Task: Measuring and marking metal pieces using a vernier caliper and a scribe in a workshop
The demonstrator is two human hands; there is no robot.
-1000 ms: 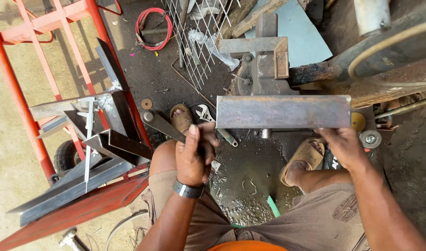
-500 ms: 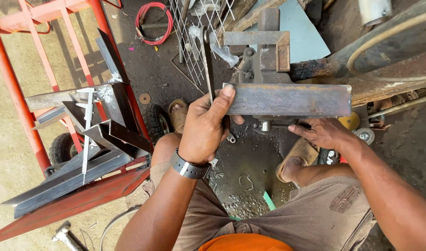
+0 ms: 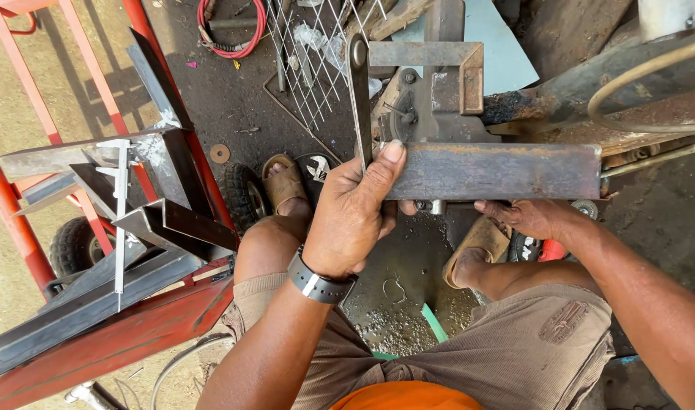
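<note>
- Where the rusty steel bar (image 3: 499, 171) lies level across the middle of the view, it sits in front of a steel angle frame (image 3: 438, 68) and above the person's knees.
- Left hand (image 3: 351, 216) grips the bar's left end; thumb on the front face, fingers clamped around a flat steel strip (image 3: 359, 99) that stands upright against that end.
- Right hand (image 3: 529, 216) is under the bar near its right half, fingers curled beneath; cannot tell what they close on.
- Black wristwatch (image 3: 321, 282) on the left wrist.
- Sandalled feet rest on the dark, oily floor (image 3: 233, 106); an adjustable wrench (image 3: 317, 168) lies by the left foot.
- Wire mesh (image 3: 309, 61) and a red hose coil (image 3: 230, 30) lie further back.
- Red metal rack (image 3: 97, 228) with angle-iron offcuts stands to the left.
</note>
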